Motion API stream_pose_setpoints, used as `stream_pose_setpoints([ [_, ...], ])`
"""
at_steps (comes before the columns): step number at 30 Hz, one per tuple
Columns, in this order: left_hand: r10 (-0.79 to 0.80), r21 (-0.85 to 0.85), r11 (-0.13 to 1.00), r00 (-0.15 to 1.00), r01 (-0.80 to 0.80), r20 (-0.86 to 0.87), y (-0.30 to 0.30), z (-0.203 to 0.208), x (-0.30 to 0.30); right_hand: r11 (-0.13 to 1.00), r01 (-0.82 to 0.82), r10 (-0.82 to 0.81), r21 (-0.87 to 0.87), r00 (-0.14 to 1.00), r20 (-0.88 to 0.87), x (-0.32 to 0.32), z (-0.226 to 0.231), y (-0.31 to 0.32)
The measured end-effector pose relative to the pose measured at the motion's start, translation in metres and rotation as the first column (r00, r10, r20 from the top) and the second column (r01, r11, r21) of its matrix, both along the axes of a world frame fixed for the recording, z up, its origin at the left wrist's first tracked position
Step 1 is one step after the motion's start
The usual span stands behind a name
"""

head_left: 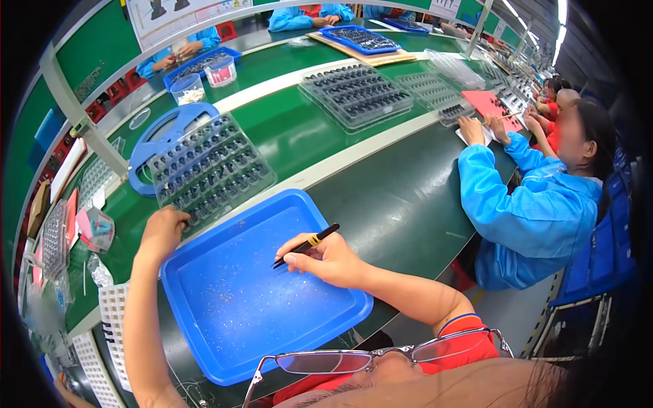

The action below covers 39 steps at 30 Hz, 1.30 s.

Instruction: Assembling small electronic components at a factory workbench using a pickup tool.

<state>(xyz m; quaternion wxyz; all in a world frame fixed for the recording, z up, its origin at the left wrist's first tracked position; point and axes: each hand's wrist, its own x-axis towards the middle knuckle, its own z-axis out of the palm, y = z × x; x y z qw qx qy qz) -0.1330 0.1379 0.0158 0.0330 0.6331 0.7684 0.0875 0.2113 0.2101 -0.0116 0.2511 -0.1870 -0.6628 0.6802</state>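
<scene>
Blue plastic, smooth and glossy, forms the shallow rectangular tray (252, 299) lying near the person on the dark green bench (401, 197), its rounded rim raised and its floor dusted with tiny pale specks. The right hand (326, 258) rests over the tray's right edge, fingers closed together around black tweezers (306, 245) with a yellow band, their slim tips pointing left and down toward the tray floor. The left hand (162, 231) lies at the tray's far left corner, fingers curled onto the near edge of a clear moulded blister tray (211, 166), whose ribbed pockets hold rows of small dark parts; whether it pinches anything there cannot be told. Behind that tray, further left, lies a flat blue plastic reel (160, 132) with spoke cut-outs. White gridded plastic trays (112, 326) sit at the near left edge. Farther along the bench, another clear blister tray (354, 95) of dark parts sits in the middle, and a second blue tray (360, 39) rests on a tan board at the far side. On the right, a person in a pale blue smock (530, 204) sits with hands on a red sheet (490, 103). A white rectangular poster (183, 15) with dark pictures hangs at the far left, above the green panel.
</scene>
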Motion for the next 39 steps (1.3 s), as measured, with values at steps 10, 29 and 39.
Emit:
stream_pose_setpoints([
  [10, -0.231, -0.034, 0.972, 0.938, 0.23, -0.26, -0.012, 0.0, -0.02, 1.0, -0.004, 0.004, 0.01, 1.0, 0.001, 0.001, 0.001, -0.002],
  [29, -0.041, 0.069, 0.997, 0.999, 0.041, 0.007, -0.027, 0.006, -0.026, 0.999, -0.013, 0.012, 0.034, 1.0, 0.008, 0.001, 0.0, 0.0],
  [39, -0.079, -0.035, 0.996, 0.996, 0.078, -0.048, -0.022, 0.006, -0.034, 0.999, -0.013, 0.012, 0.04, 1.0, 0.026, 0.002, 0.0, 0.0],
])
